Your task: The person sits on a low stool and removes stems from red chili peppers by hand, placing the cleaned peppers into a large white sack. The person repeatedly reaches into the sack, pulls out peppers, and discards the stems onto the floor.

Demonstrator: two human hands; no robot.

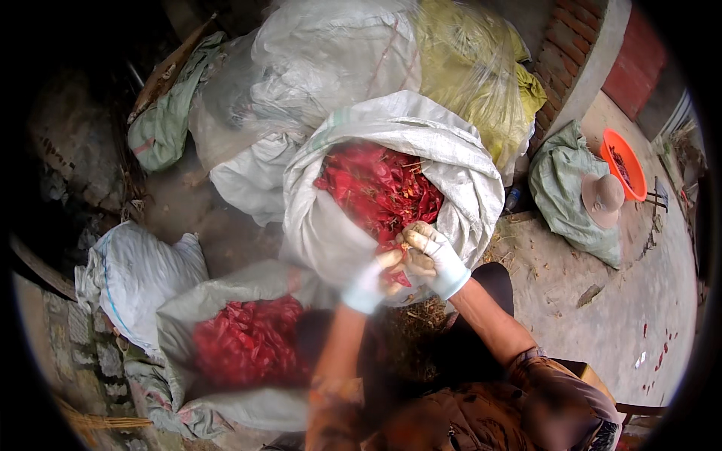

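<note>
Both my hands wear whitish work gloves with yellowed, soiled fingers and meet over the near rim of an open white woven sack (471, 169). My left hand (377, 277) is closed on a dried red chili pepper (399, 278). At the pepper's upper end, the fingertips of my right hand (430, 255) pinch its stem part. Dried red chilies (378, 186) with some straw-coloured stems lie inside the sack. A second open sack (225, 288) at the lower left holds more red chilies (248, 341). Haze blurs part of the view around my left hand.
Large stuffed white sacks (333, 51) and a yellow sack (468, 79) stand behind. A tied white sack (149, 276) is at left. On the right, a green sack (564, 191) bears a sun hat (602, 197), beside an orange basin (632, 169). Stem debris (420, 321) lies below my hands.
</note>
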